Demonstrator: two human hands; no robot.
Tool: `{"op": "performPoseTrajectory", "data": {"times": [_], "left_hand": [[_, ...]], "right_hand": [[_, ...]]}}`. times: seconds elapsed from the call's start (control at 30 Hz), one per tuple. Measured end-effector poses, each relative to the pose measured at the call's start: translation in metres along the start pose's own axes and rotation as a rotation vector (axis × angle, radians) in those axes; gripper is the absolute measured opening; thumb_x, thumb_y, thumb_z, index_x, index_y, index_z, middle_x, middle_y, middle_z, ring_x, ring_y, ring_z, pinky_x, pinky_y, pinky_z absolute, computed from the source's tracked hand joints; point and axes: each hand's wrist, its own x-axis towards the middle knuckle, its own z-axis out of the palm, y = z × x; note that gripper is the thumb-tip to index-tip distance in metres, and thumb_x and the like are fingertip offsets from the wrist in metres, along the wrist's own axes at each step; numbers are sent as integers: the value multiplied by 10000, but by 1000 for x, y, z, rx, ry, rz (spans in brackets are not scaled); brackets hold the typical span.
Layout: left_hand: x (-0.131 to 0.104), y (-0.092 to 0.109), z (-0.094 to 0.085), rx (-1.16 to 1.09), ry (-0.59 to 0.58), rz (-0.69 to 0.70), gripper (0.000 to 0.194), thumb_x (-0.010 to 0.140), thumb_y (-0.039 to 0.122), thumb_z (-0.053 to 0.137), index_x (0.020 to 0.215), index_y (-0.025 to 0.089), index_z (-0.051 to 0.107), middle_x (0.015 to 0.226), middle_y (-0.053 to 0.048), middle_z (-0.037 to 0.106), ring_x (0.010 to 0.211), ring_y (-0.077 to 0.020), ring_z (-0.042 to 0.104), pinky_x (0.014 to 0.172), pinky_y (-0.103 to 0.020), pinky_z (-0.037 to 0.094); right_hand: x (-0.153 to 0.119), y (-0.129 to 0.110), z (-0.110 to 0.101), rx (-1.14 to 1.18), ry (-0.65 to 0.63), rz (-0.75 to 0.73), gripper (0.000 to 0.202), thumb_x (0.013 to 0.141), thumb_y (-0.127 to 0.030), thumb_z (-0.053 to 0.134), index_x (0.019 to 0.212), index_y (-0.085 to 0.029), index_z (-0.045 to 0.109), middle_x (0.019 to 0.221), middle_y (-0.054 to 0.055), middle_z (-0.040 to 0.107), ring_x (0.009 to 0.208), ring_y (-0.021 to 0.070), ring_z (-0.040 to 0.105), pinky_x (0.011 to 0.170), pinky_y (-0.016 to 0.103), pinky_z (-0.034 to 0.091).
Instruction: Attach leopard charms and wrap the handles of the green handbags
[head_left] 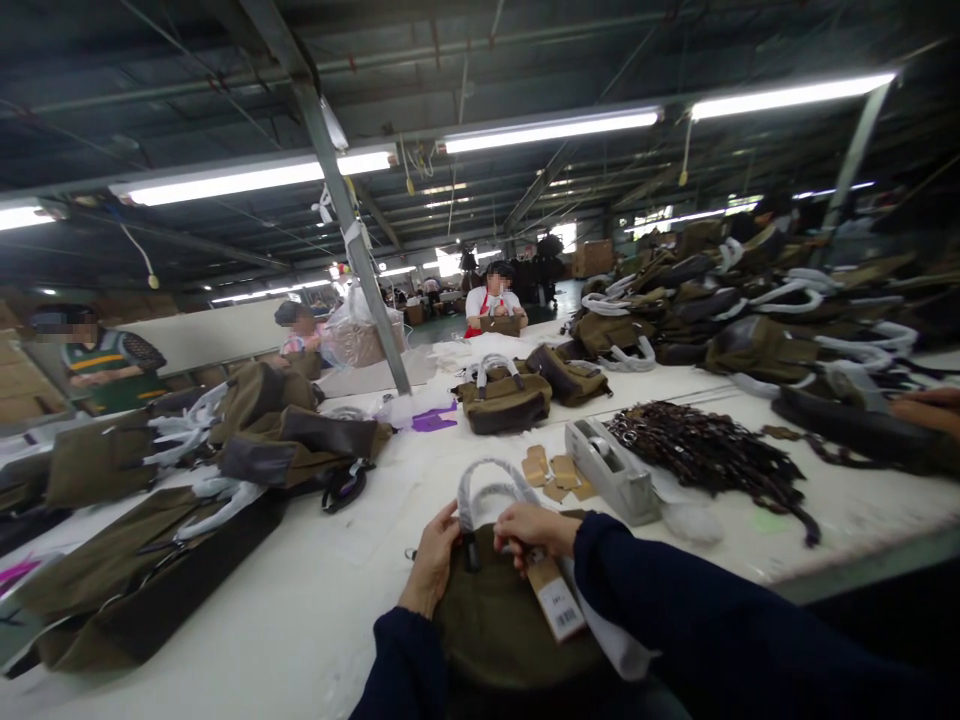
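Observation:
An olive-green handbag is upright on the white table close in front of me, its handles wrapped in clear plastic. My left hand grips the bag's upper left side, thumb and fingers by the left foot of the handle. At the bag's top, near the other handle foot, my right hand is closed in a pinch. What lies between its fingertips is hidden. A brown hang tag with a white barcode label hangs down the bag's front from under that hand. White wrapping shows at the bag's right side.
Beyond the bag are loose brown tags, a grey tape dispenser and a heap of dark straps. More handbags lie left, ahead and piled right. Several people work around; one hand reaches in at right.

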Motion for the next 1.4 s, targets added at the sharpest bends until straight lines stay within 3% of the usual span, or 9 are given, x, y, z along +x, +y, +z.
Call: {"op": "performPoseTrajectory", "data": {"times": [0.2, 0.33, 0.47, 0.63, 0.83, 1.0, 1.1, 1.27, 1.4], "left_hand": [[4, 4, -7, 232, -129, -10, 315, 684, 304, 636, 906, 110, 747, 692, -23, 656, 589, -120, 464, 568, -240, 321], [11, 5, -15, 376, -143, -29, 147, 641, 261, 631, 669, 133, 696, 646, -12, 614, 585, -132, 474, 572, -251, 340], [12, 10, -19, 462, -194, -8, 171, 654, 233, 609, 783, 160, 694, 794, -12, 640, 603, -121, 490, 603, -251, 386], [11, 17, -18, 544, -297, 15, 224, 697, 203, 534, 872, 162, 668, 782, -9, 630, 653, -136, 518, 622, -241, 404], [10, 27, -21, 751, -232, 81, 97, 682, 134, 560, 725, 179, 634, 690, 1, 601, 693, -160, 513, 681, -265, 373], [-9, 35, -24, 855, -88, 120, 171, 677, 109, 593, 810, 207, 638, 678, 15, 588, 685, -168, 499, 675, -280, 325], [-24, 36, -22, 825, -57, 112, 129, 702, 141, 588, 799, 210, 636, 685, 16, 603, 671, -161, 517, 664, -273, 340], [-42, 34, -16, 674, -33, 70, 73, 676, 146, 570, 716, 175, 623, 693, -5, 626, 675, -149, 559, 655, -254, 405], [-51, 31, -13, 538, -12, 4, 123, 709, 234, 571, 777, 152, 634, 627, 9, 591, 514, -116, 501, 504, -231, 381]], "right_hand": [[11, 0, 5, -79, -99, 31, 237, 874, -110, 463, 679, -130, 598, 417, -53, 459, 362, 74, 499, 467, 183, 526], [17, 3, 4, -98, -131, 32, 244, 887, -119, 463, 685, -126, 599, 427, -43, 462, 373, 93, 521, 449, 199, 521], [23, 7, 2, -108, -153, 33, 239, 889, -159, 513, 669, -128, 603, 435, -34, 473, 368, 97, 507, 442, 223, 522], [26, 10, 3, -109, -146, 25, 244, 883, -166, 524, 655, -136, 605, 434, -27, 471, 392, 115, 534, 444, 230, 514], [23, 10, 6, -91, -135, 9, 183, 835, -187, 575, 662, -139, 605, 435, -5, 512, 410, 147, 565, 404, 222, 477], [6, 1, 11, 1, -104, 0, 70, 839, -204, 533, 906, -188, 541, 542, 25, 639, 445, 178, 603, 441, 263, 506], [-10, -6, 15, 79, -125, -6, 155, 848, -216, 502, 1001, -201, 508, 633, 46, 690, 502, 193, 640, 463, 274, 518], [-22, -2, 29, 179, -153, -57, 180, 801, -150, 526, 977, -153, 566, 800, 82, 719, 682, 193, 698, 546, 257, 547], [-22, 6, 47, 360, -32, -34, 204, 817, -134, 470, 1013, -158, 522, 792, 87, 714, 652, 191, 697, 626, 309, 572]]}}
